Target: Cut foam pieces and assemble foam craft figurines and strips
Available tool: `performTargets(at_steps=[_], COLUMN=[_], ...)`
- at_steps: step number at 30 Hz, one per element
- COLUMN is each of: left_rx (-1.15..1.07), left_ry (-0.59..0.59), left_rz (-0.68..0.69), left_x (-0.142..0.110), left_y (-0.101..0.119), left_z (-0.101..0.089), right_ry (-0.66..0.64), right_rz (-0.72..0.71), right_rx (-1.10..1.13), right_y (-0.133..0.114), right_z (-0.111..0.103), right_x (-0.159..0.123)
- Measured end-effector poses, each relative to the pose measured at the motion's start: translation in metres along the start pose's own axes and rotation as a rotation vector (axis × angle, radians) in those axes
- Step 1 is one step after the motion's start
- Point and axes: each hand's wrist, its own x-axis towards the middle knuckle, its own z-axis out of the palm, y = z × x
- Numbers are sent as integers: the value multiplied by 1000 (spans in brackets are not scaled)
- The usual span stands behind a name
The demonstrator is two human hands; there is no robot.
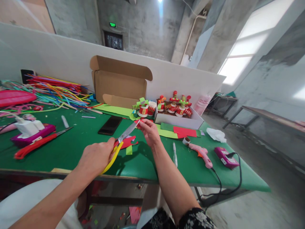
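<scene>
My left hand (96, 156) grips yellow-handled scissors (120, 143), blades pointing up and right toward a small red paper piece (137, 123). My right hand (149, 131) pinches that red piece by its edge just above the green table (71, 146). Red and green paper scraps (127, 144) lie on the table under the scissors.
A black phone (110, 125), open cardboard box (119, 82), white box of small red-and-green crafts (177, 116), pink glue gun (201, 153), pink charger with cable (225, 157), red scissors (35, 144), colourful pipe cleaners (54, 90), green and red sheets (181, 131).
</scene>
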Motion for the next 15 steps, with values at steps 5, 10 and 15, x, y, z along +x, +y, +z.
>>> performTargets(at_steps=[5, 10, 15], left_rx=[2, 14, 10], left_ry=[-1, -3, 1], left_rz=[9, 6, 0], left_x=[0, 0, -1], left_y=[-1, -2, -2], left_z=[-1, 0, 1], right_ry=[8, -5, -15], right_rz=[4, -7, -6], right_rx=[3, 5, 8], right_y=[-1, 0, 4], right_z=[1, -1, -5], right_x=[0, 1, 2])
